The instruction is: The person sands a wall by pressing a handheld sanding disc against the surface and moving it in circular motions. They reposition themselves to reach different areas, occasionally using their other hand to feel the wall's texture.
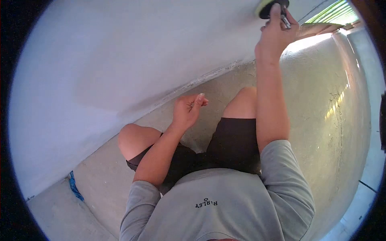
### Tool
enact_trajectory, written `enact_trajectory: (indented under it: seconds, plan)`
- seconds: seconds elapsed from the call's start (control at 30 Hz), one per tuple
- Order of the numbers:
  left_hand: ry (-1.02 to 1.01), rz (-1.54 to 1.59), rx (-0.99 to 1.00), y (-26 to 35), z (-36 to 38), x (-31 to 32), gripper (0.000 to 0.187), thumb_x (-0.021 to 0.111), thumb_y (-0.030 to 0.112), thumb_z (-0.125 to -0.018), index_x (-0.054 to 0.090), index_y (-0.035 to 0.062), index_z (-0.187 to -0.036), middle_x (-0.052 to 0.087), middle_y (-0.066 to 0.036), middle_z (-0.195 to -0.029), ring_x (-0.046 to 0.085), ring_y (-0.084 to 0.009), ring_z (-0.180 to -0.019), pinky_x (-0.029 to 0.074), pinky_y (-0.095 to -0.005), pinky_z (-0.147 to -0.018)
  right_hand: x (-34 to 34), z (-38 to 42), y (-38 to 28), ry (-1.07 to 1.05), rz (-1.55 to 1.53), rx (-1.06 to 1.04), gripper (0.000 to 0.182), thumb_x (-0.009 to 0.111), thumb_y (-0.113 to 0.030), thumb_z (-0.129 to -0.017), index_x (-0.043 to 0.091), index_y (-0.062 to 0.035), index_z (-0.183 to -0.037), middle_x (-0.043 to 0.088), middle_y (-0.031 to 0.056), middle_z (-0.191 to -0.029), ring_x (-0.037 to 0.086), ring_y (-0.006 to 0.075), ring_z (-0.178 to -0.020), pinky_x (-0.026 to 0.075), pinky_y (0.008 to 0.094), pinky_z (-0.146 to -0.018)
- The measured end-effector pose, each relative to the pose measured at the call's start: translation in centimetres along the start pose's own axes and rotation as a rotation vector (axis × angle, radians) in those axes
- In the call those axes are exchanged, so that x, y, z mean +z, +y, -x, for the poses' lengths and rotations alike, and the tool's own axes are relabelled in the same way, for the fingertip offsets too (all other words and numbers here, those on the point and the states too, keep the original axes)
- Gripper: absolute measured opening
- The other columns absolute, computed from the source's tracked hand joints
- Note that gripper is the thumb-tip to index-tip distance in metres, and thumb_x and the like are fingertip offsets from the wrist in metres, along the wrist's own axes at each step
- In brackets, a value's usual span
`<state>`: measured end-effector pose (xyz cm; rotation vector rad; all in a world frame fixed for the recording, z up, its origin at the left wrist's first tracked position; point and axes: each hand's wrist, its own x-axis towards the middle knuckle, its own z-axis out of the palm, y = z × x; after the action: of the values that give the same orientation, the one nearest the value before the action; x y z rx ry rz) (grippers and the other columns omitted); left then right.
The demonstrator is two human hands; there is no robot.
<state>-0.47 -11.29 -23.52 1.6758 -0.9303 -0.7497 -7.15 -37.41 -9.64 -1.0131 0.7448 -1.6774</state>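
At the top right, my right hand (277,34) grips a round buffing pad (265,11). The pad has a black backing, a pale yellow-green face and a short metal shank, and it is held up against or close to the white wall (132,52). Contact between the two cannot be made out. My left hand (189,109) hangs over my lap between my knees, its fingers curled in and the thumb pressed to them, with no object showing in it.
I sit on a bare concrete floor (225,94), knees close to the wall's chipped lower edge (201,78). A blue cloth-like scrap (74,186) lies at the lower left. Sunlight enters by green slats (333,14) at the upper right. Another wall (358,72) rises on the right.
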Motion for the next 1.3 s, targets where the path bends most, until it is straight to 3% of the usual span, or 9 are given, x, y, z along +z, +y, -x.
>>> enact_trajectory:
  seconds: [0.1, 0.33, 0.4, 0.47, 0.5, 0.57, 0.83, 0.93, 1.3]
  plan:
    - [0.063, 0.144, -0.103, -0.3, -0.4, 0.3, 0.05, 0.051, 0.039, -0.101, 0.07, -0.0037, -0.083, 0.07, -0.009, -0.073, 0.067, -0.0145, -0.069, 0.054, -0.0292, -0.068, 1.4, 2.5, -0.8, -0.315, 0.116, -0.451, 0.029, 0.066, -0.017, -0.094, 0.054, -0.0031, -0.116, 0.052, -0.0013, -0.082, 0.042, 0.0058, -0.067, 0.04, 0.0201, -0.06]
    - [-0.001, 0.2, -0.207, -0.1, -0.3, 0.4, 0.055, 0.045, 0.039, -0.103, 0.068, -0.0042, -0.079, 0.067, -0.009, -0.071, 0.064, -0.0149, -0.067, 0.053, -0.0304, -0.068, 0.4, 1.2, 1.1, -0.095, 0.227, -0.427, 0.042, 0.075, -0.014, -0.087, 0.051, 0.002, -0.117, 0.064, 0.0156, -0.105, 0.063, 0.0174, -0.091, 0.05, 0.0224, -0.07]
    - [0.03, 0.264, -0.224, -0.4, -0.2, 0.5, 0.056, 0.046, 0.04, -0.103, 0.067, -0.0041, -0.076, 0.066, -0.009, -0.07, 0.064, -0.0147, -0.065, 0.053, -0.0302, -0.065, 0.8, 2.9, 0.9, -0.369, 0.447, -0.924, 0.042, 0.078, -0.012, -0.084, 0.054, 0.0017, -0.116, 0.065, 0.0094, -0.1, 0.064, 0.0167, -0.087, 0.053, 0.0217, -0.067]
    - [0.04, 0.254, -0.249, -0.5, -0.4, 0.5, 0.056, 0.046, 0.04, -0.103, 0.066, -0.0039, -0.074, 0.066, -0.009, -0.069, 0.063, -0.0143, -0.064, 0.053, -0.0298, -0.064, 0.5, 3.3, 0.8, -0.486, 0.464, -0.994, 0.042, 0.076, -0.012, -0.085, 0.053, 0.0021, -0.117, 0.065, 0.011, -0.1, 0.064, 0.0165, -0.086, 0.054, 0.0234, -0.072]
    - [0.064, 0.247, -0.273, -0.5, -0.5, 0.4, 0.057, 0.047, 0.041, -0.102, 0.066, -0.0036, -0.073, 0.065, -0.009, -0.068, 0.063, -0.014, -0.063, 0.053, -0.0295, -0.063, 0.6, 2.6, 1.0, -0.486, 0.464, -0.997, 0.042, 0.076, -0.012, -0.085, 0.053, 0.0021, -0.117, 0.065, 0.011, -0.1, 0.064, 0.0165, -0.086, 0.054, 0.0234, -0.072]
    - [0.093, 0.189, -0.29, -0.4, -0.4, 0.2, 0.06, 0.047, 0.045, -0.101, 0.066, -0.0037, -0.072, 0.064, -0.008, -0.065, 0.064, -0.0137, -0.061, 0.053, -0.029, -0.061, 1.1, 0.7, 1.5, -0.109, 0.029, -0.418, 0.047, 0.081, -0.02, -0.081, 0.054, -0.0003, -0.114, 0.063, 0.0119, -0.104, 0.063, 0.0155, -0.083, 0.053, 0.0273, -0.068]
    - [0.141, 0.055, -0.29, -0.5, -0.1, 0.1, 0.061, 0.048, 0.046, -0.1, 0.06, -0.0011, -0.064, 0.06, -0.006, -0.058, 0.058, -0.0119, -0.052, 0.05, -0.029, -0.053, 1.0, 4.5, 0.2, -0.461, 0.348, -0.581, 0.047, 0.077, -0.024, -0.085, 0.05, -0.0002, -0.115, 0.062, 0.0132, -0.098, 0.061, 0.0159, -0.087, 0.051, 0.0266, -0.074]
    - [0.151, 0.07, -0.344, 0.7, -0.2, 0.2, 0.066, 0.047, 0.051, -0.1, 0.058, -0.0001, -0.059, 0.056, -0.005, -0.053, 0.056, -0.0119, -0.048, 0.048, -0.0284, -0.05, 0.6, 1.7, 0.9, -0.267, 0.227, -0.541, 0.048, 0.078, -0.018, -0.085, 0.05, 0.0006, -0.119, 0.059, 0.0116, -0.1, 0.058, 0.0092, -0.079, 0.048, 0.0197, -0.064]
    - [0.307, 0.101, -0.362, 0.4, -0.4, -0.7, 0.068, 0.045, 0.051, -0.1, 0.051, 0.0035, -0.052, 0.049, -0.004, -0.046, 0.049, -0.0113, -0.041, 0.04, -0.0287, -0.043, -0.1, -0.3, 0.5, -0.095, 0.129, -0.272, 0.041, 0.072, -0.015, -0.09, 0.045, 0.003, -0.116, 0.063, 0.0177, -0.101, 0.063, 0.0173, -0.09, 0.05, 0.0243, -0.081]
